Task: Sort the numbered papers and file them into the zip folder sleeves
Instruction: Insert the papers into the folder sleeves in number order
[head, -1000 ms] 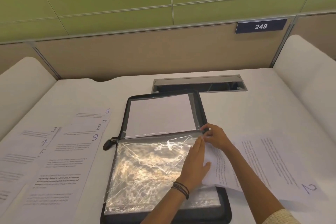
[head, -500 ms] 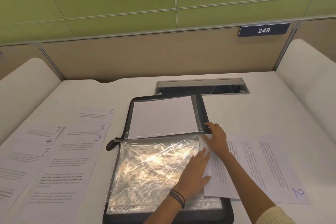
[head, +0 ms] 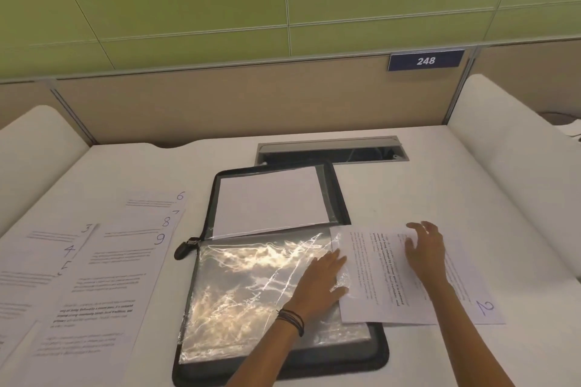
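Note:
A black zip folder [head: 382,352] lies open in front of me with a shiny clear sleeve [head: 251,292] on its near half and a blank white sheet [head: 270,201] under plastic on its far half. My left hand [head: 320,283] lies flat on the sleeve's right part, fingers straight. A printed sheet [head: 377,276] pokes out of the sleeve's right edge onto the table. My right hand [head: 426,248] rests on that sheet with fingers spread. Under it lies the paper marked 2 [head: 485,308].
Overlapping papers marked 6 to 9 [head: 125,261] and 3 to 5 [head: 41,261] cover the table's left side. A grey cable slot [head: 330,151] sits behind the folder. Beige partition walls and white padded side panels enclose the desk.
My right hand left the sleeve's top right corner and moved right onto the printed sheet. That sheet now lies further out to the right. My left hand stayed flat on the sleeve.

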Action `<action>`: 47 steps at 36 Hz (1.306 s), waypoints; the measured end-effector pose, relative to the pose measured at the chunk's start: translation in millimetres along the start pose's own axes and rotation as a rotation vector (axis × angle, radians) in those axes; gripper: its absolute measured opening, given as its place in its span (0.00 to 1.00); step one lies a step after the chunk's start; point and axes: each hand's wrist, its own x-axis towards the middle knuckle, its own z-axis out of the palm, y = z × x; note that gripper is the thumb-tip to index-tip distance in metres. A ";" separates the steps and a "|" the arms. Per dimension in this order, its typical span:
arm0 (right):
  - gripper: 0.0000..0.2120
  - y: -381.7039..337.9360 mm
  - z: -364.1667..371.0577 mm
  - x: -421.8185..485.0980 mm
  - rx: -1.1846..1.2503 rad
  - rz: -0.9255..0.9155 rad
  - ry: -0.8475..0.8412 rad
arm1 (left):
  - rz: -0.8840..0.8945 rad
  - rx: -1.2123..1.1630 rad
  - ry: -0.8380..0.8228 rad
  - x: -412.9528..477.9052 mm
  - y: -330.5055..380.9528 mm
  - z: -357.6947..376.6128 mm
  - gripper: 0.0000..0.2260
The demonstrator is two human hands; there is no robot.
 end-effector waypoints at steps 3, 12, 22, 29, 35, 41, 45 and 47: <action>0.15 13.8 -8.3 -8.5 -0.122 0.103 0.018 | -0.010 -0.010 0.033 -3.7 -3.4 -3.1 0.28; 0.19 37.5 -19.8 -23.3 -0.211 0.361 -0.043 | -0.118 -0.024 0.211 -29.2 -47.8 -37.8 0.23; 0.26 38.9 -30.5 -23.6 -0.130 0.440 0.074 | -0.437 -0.099 0.468 -82.3 -146.4 -81.4 0.12; 0.25 27.2 -34.3 -21.9 -0.098 0.430 0.022 | -0.719 -0.097 0.280 -119.9 -176.4 -85.2 0.20; 0.24 15.2 -33.3 -27.1 -0.051 0.415 -0.030 | -0.708 -0.131 0.145 -124.6 -179.6 -93.2 0.20; 0.22 -4.3 -34.0 -27.5 0.073 0.389 -0.183 | -0.677 -0.117 0.127 -123.9 -173.8 -104.0 0.19; 0.23 -12.6 -32.6 -27.4 0.179 0.358 -0.283 | -0.677 -0.091 0.120 -125.1 -174.5 -107.2 0.19; 0.23 -20.0 -33.5 -29.2 0.242 0.355 -0.311 | -0.669 -0.077 0.109 -124.9 -173.8 -107.9 0.18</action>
